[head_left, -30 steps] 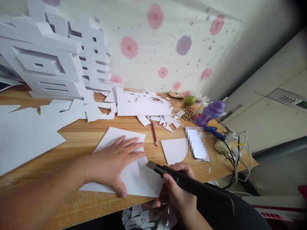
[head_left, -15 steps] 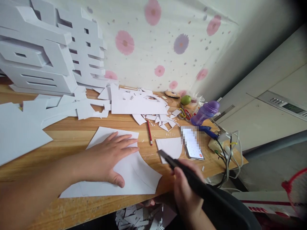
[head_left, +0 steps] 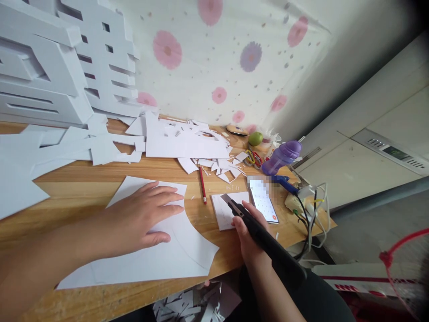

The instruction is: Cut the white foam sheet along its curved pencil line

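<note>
My left hand (head_left: 147, 219) lies flat with fingers spread on a white foam board sheet (head_left: 140, 268). That sheet has a concave curved edge on its right side and a faint curved pencil line near it. My right hand (head_left: 251, 237) is wrapped round a black utility knife (head_left: 268, 243), whose blade is out and points up and to the left. The blade tip is over a smaller white piece (head_left: 223, 214) on the table; whether it touches cannot be made out. Between the two white pieces lies a red pencil (head_left: 203, 185).
White cut-out board structures (head_left: 100, 58) stand at the back left. Scraps (head_left: 228, 165), scissors (head_left: 254, 157), a green fruit (head_left: 255, 138) and a purple bottle (head_left: 283, 156) lie or stand behind. A phone (head_left: 263, 201) and cables (head_left: 313, 210) are at the right. More scraps (head_left: 187, 306) are below the table edge.
My right hand has moved the knife up and left, its blade now over the smaller white piece. My left hand stays flat on the sheet. The view has turned slightly right.
</note>
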`<state>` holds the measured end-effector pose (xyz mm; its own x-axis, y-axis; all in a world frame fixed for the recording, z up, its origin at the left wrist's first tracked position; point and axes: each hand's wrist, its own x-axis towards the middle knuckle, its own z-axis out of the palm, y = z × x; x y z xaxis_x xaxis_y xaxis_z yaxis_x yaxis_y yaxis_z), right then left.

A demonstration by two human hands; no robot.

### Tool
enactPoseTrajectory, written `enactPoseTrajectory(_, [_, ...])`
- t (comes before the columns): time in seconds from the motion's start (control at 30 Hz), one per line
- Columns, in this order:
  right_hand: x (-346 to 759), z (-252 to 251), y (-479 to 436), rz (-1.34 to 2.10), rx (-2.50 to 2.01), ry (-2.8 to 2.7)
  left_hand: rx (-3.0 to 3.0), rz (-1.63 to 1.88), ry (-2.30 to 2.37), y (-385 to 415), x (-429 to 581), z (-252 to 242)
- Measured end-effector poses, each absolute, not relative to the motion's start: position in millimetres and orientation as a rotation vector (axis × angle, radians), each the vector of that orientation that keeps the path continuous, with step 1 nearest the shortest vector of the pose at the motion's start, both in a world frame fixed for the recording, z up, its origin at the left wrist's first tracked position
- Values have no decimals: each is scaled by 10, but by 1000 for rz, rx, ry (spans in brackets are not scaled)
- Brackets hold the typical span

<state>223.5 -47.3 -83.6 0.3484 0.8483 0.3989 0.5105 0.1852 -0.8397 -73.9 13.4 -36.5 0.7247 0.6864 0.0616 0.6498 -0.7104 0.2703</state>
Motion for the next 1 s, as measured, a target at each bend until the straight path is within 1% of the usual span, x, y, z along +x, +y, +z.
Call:
enactPoseTrajectory(0.27, [2236, -854, -428, 465, -1474, -1248, 2708, 278, 1027, 166, -758, -412])
enactPoseTrajectory(0.47, [2253, -788, -413, 350, -1484, -1334, 2732, 223, 1052, 184, -737, -399])
enactPoseTrajectory(0.6, [2120, -714, -485, 296, -1368, -1335, 2703, 134, 1098, 153, -723, -342])
enactPoseTrajectory(0.67, [2017, -677, -558, 332, -1289, -1327, 2681, 55, 1124, 138, -720, -315])
enactPoseTrajectory(0.77, [1860, -625, -678, 504, -1218, -1454, 2671, 3, 1115, 131, -716, -305])
enactPoseTrajectory(0.83, [1764, -596, -737, 583, -1227, -1536, 2677, 13, 1093, 130, -713, -316])
enactPoseTrajectory(1.0, [1559, -558, -766, 642, -1310, -1596, 2669, -17, 1085, 117, -699, -321])
